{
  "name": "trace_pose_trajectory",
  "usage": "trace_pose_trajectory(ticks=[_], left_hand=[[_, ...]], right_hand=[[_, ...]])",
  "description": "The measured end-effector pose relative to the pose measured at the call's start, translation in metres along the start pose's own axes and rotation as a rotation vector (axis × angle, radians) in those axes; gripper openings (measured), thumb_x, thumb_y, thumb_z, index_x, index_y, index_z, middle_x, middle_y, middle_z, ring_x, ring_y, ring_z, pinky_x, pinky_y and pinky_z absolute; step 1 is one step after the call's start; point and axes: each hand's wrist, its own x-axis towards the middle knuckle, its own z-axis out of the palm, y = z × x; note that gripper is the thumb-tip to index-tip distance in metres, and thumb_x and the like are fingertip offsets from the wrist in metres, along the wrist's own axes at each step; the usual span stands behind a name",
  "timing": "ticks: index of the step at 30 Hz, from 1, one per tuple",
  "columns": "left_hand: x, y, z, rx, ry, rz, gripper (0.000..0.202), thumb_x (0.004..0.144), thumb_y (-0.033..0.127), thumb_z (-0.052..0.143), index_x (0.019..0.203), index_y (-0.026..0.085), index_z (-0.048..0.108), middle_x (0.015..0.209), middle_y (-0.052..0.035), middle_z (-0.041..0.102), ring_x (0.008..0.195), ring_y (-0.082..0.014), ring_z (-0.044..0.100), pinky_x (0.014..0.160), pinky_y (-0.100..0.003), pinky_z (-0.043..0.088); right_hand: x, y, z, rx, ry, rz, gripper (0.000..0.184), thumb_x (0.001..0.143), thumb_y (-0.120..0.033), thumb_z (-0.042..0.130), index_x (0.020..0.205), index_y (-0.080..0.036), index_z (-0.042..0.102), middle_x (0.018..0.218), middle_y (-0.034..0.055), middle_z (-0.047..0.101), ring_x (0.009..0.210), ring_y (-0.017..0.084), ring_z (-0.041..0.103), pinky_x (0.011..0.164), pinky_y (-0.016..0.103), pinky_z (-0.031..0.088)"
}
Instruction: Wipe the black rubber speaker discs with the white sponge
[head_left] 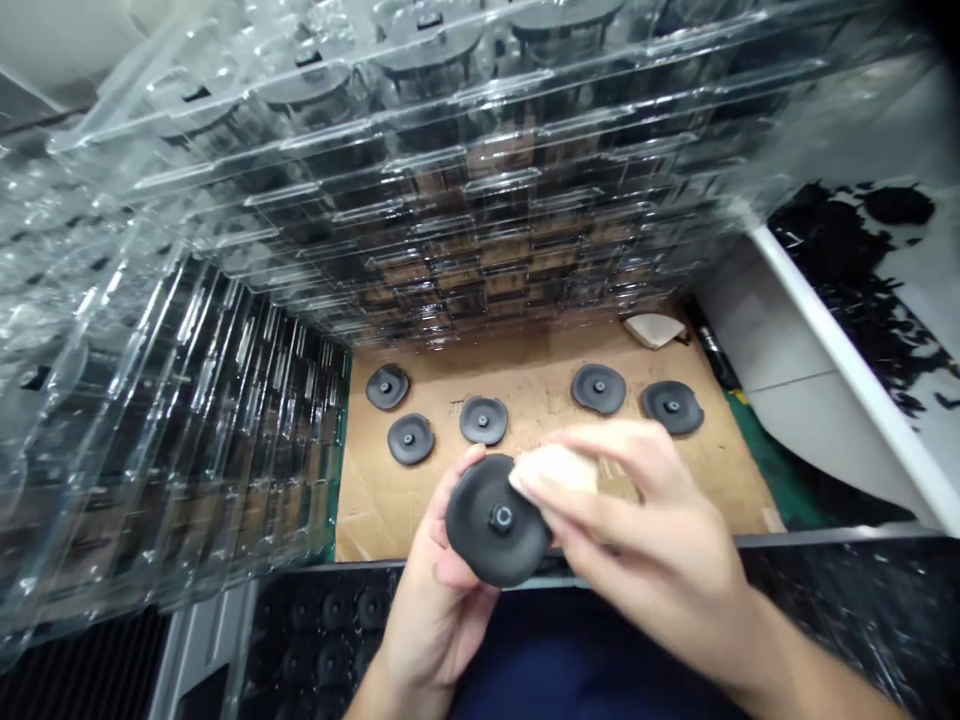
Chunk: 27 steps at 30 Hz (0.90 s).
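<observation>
My left hand (450, 590) is closed around the edge of a black round disc (499, 540) with a small hollow post at its centre. The disc is tilted so that its post side faces up toward me. My right hand (645, 530) pinches a folded white wiping pad (562, 468), which touches the disc's upper right rim; this hand is slightly blurred. Beyond my hands, several similar discs lie apart on a cardboard sheet (375, 510), among them one disc (484, 420) just above my left fingertips and another disc (673, 407) at the right.
Tall stacks of clear plastic trays (480, 190) rise at the back and left, with dark parts in them. A white wedge-shaped pad (654, 330) and a dark, slim tool (711, 345) lie at the back right. Black scraps (847, 270) are heaped beyond a white panel edge (847, 365).
</observation>
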Motion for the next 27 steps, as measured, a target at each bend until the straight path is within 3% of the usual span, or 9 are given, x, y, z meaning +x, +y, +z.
trace_pose_trajectory(ticks=[4,7,12,16,20,24,27], left_hand=[[0.001,-0.003,0.000,-0.024,-0.020,-0.013,0.045,0.063,0.034,0.078,0.106,0.040,0.065,0.114,0.0025,0.067,0.099,-0.0186,0.064,0.084,-0.025,0.052],[0.000,-0.006,0.005,-0.047,-0.002,0.073,0.047,0.059,0.031,0.081,0.102,0.038,0.066,0.112,0.0046,0.068,0.102,-0.0158,0.063,0.082,-0.018,0.050],[0.002,-0.012,0.011,-0.070,0.066,0.141,0.052,0.058,0.014,0.080,0.100,0.040,0.064,0.109,0.0062,0.068,0.098,-0.0176,0.065,0.088,-0.028,0.050],[0.003,-0.014,0.011,-0.055,0.116,0.189,0.059,0.049,0.011,0.083,0.098,0.038,0.063,0.107,0.0072,0.068,0.102,-0.0161,0.062,0.086,-0.021,0.048],[0.002,-0.015,0.009,-0.101,0.060,0.151,0.058,0.057,0.007,0.077,0.101,0.041,0.062,0.108,0.0081,0.069,0.097,-0.0151,0.064,0.084,-0.023,0.050],[-0.001,-0.015,0.008,-0.068,0.076,0.199,0.055,0.051,0.013,0.083,0.099,0.036,0.065,0.107,0.0051,0.070,0.101,-0.0143,0.063,0.084,-0.017,0.049],[-0.002,-0.015,0.007,-0.091,0.017,0.197,0.052,0.057,0.013,0.080,0.100,0.038,0.064,0.107,0.0059,0.070,0.096,-0.0150,0.066,0.084,-0.022,0.051]], right_hand=[[-0.005,-0.008,0.003,0.049,-0.023,-0.006,0.024,0.083,-0.013,0.056,0.100,-0.022,0.070,0.102,0.0090,0.059,0.095,0.019,0.055,0.076,0.034,0.053],[-0.007,-0.009,0.007,0.013,0.039,0.052,0.023,0.084,-0.014,0.057,0.102,-0.021,0.070,0.101,0.0088,0.058,0.095,0.019,0.054,0.082,0.035,0.050],[-0.009,-0.013,0.015,0.085,0.084,0.030,0.022,0.083,-0.014,0.057,0.099,-0.018,0.071,0.098,0.0086,0.057,0.090,0.018,0.053,0.077,0.031,0.050],[-0.009,-0.013,0.015,0.048,0.087,0.126,0.022,0.083,-0.014,0.057,0.101,-0.019,0.070,0.097,0.0082,0.058,0.090,0.019,0.053,0.077,0.034,0.049],[-0.010,-0.014,0.014,0.104,0.077,0.032,0.022,0.083,-0.014,0.057,0.099,-0.019,0.071,0.096,0.0084,0.058,0.088,0.017,0.053,0.074,0.031,0.050],[-0.012,-0.016,0.015,0.083,0.076,0.128,0.022,0.084,-0.014,0.056,0.100,-0.020,0.070,0.096,0.0074,0.059,0.090,0.018,0.054,0.077,0.033,0.049],[-0.016,-0.017,0.016,0.097,0.050,0.046,0.023,0.082,-0.015,0.059,0.103,-0.018,0.070,0.099,0.0094,0.058,0.088,0.018,0.053,0.075,0.034,0.049]])
